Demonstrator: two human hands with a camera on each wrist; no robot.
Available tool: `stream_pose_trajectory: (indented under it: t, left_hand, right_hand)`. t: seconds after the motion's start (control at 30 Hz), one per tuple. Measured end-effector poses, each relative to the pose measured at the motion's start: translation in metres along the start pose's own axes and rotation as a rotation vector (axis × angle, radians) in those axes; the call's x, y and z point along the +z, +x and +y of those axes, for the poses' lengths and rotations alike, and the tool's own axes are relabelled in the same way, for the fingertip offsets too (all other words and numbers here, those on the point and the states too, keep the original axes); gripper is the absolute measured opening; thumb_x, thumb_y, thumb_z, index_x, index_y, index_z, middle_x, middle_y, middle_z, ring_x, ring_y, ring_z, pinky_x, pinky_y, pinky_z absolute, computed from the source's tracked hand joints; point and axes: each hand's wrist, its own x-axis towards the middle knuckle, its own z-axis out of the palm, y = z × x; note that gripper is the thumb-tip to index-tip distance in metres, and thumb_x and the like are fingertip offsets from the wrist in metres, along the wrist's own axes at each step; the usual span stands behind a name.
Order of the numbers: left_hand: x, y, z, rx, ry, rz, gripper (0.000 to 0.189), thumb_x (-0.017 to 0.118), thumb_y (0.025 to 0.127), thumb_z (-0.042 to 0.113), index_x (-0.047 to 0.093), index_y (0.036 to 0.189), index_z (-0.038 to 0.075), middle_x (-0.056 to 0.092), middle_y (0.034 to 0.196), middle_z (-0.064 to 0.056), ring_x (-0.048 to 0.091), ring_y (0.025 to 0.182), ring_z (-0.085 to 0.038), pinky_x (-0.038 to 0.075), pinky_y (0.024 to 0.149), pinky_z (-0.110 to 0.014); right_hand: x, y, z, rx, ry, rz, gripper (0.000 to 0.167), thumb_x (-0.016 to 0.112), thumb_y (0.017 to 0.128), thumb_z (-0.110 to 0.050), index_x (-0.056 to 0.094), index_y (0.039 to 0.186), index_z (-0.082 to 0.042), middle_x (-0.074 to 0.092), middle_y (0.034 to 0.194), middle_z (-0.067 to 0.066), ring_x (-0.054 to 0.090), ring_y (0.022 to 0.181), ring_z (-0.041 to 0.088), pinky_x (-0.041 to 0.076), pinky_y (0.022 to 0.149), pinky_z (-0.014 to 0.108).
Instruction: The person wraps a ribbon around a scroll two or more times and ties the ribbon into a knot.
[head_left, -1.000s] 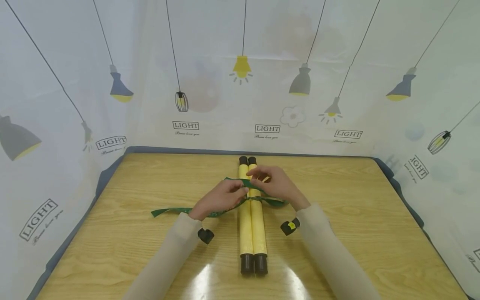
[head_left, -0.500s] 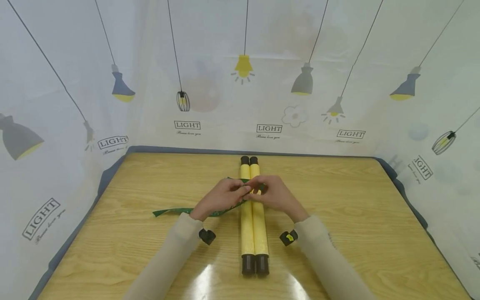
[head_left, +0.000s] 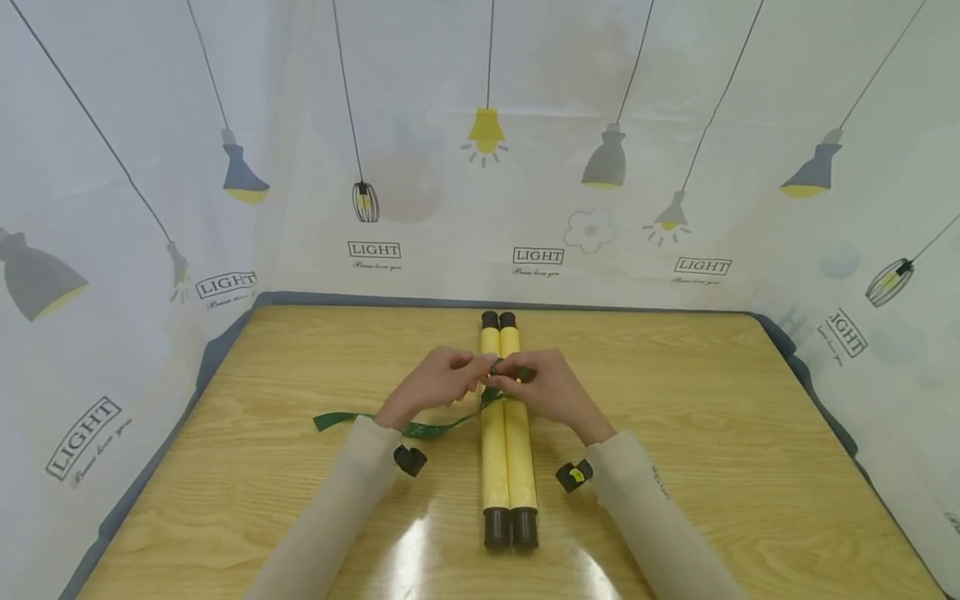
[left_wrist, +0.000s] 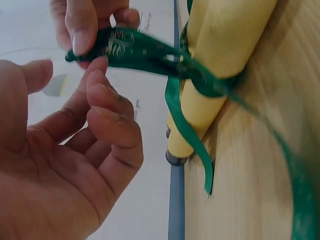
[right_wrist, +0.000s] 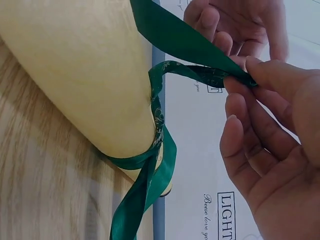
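Note:
Two yellow rolls (head_left: 495,458) with dark brown end caps lie side by side on the table, pointing away from me. A green ribbon (head_left: 435,429) with a printed pattern is wrapped around their middle. My right hand (head_left: 551,387) pinches a folded length of the ribbon (right_wrist: 180,37) between thumb and index finger, raised above the rolls. My left hand (head_left: 442,377) is right beside it; in the left wrist view its thumb stands apart from the bent fingers (left_wrist: 112,120), with the index fingertip at the ribbon's edge. One ribbon tail trails left under my left wrist.
The wooden table (head_left: 712,400) reaches to a white backdrop (head_left: 450,292) printed with hanging lamps, with a blue-grey edge along its foot. A small black device (head_left: 410,460) sits at my left wrist, another black device (head_left: 574,476) at my right.
My right hand has come down and inward to pinch the ribbon. My left hand has let go of the ribbon, its thumb now apart from the fingers. The left tail has shifted slightly right.

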Motion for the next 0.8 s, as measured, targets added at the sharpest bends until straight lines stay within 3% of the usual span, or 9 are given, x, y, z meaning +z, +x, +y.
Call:
stream_pose_trajectory:
  t: [0.1, 0.23, 0.37, 0.47, 0.63, 0.8]
  left_hand:
    - [-0.007, 0.006, -0.004, 0.018, 0.025, 0.056, 0.053, 0.049, 0.105, 0.055, 0.075, 0.098, 0.009, 0.065, 0.082, -0.013, 0.047, 0.056, -0.016, 0.04, 0.051, -0.029]
    - [-0.014, 0.016, -0.009, 0.063, 0.146, 0.106, 0.032, 0.058, 0.105, 0.039, 0.075, 0.106, 0.012, 0.072, 0.103, -0.013, 0.059, 0.074, -0.018, 0.05, 0.064, -0.031]
    - [-0.015, 0.027, -0.016, 0.076, 0.275, 0.104, 0.021, 0.068, 0.1, 0.027, 0.074, 0.113, 0.012, 0.072, 0.109, -0.007, 0.064, 0.091, -0.019, 0.055, 0.075, -0.034]
    - [-0.013, 0.036, -0.023, 0.074, 0.369, 0.085, 0.027, 0.074, 0.096, 0.021, 0.073, 0.119, 0.008, 0.069, 0.112, -0.008, 0.065, 0.098, -0.022, 0.056, 0.082, -0.037]
    - [-0.006, 0.048, -0.032, 0.059, 0.566, 0.059, 0.044, 0.08, 0.091, 0.023, 0.069, 0.129, 0.005, 0.063, 0.113, -0.01, 0.061, 0.099, -0.022, 0.055, 0.087, -0.039]
    - [0.002, 0.052, -0.033, 0.062, 0.673, 0.072, 0.036, 0.077, 0.092, 0.021, 0.072, 0.124, 0.005, 0.062, 0.108, -0.009, 0.058, 0.09, -0.02, 0.054, 0.082, -0.037]
  right_hand:
    - [0.001, 0.0, 0.001, 0.011, 0.006, 0.004, 0.014, 0.076, 0.095, -0.027, 0.081, 0.101, -0.015, 0.079, 0.093, -0.002, 0.069, 0.078, 0.008, 0.057, 0.068, 0.024]
    - [0.002, 0.0, 0.002, 0.008, 0.016, -0.003, 0.015, 0.076, 0.095, -0.027, 0.08, 0.102, -0.014, 0.078, 0.093, -0.001, 0.069, 0.079, 0.008, 0.057, 0.069, 0.025]
    - [0.003, -0.001, 0.003, 0.014, 0.016, -0.011, 0.016, 0.075, 0.095, -0.027, 0.08, 0.103, -0.014, 0.078, 0.094, -0.001, 0.069, 0.081, 0.009, 0.057, 0.07, 0.025]
    - [0.004, -0.001, 0.004, 0.022, 0.012, -0.017, 0.017, 0.075, 0.096, -0.028, 0.079, 0.105, -0.014, 0.077, 0.094, -0.001, 0.068, 0.082, 0.01, 0.057, 0.071, 0.025]
    - [0.003, -0.001, 0.004, 0.02, 0.009, -0.011, 0.018, 0.075, 0.096, -0.027, 0.079, 0.105, -0.013, 0.078, 0.095, 0.0, 0.069, 0.082, 0.01, 0.057, 0.071, 0.027]
    - [0.001, -0.002, 0.002, 0.036, 0.004, -0.009, 0.017, 0.075, 0.095, -0.027, 0.079, 0.105, -0.014, 0.077, 0.094, -0.001, 0.068, 0.082, 0.009, 0.057, 0.071, 0.025]
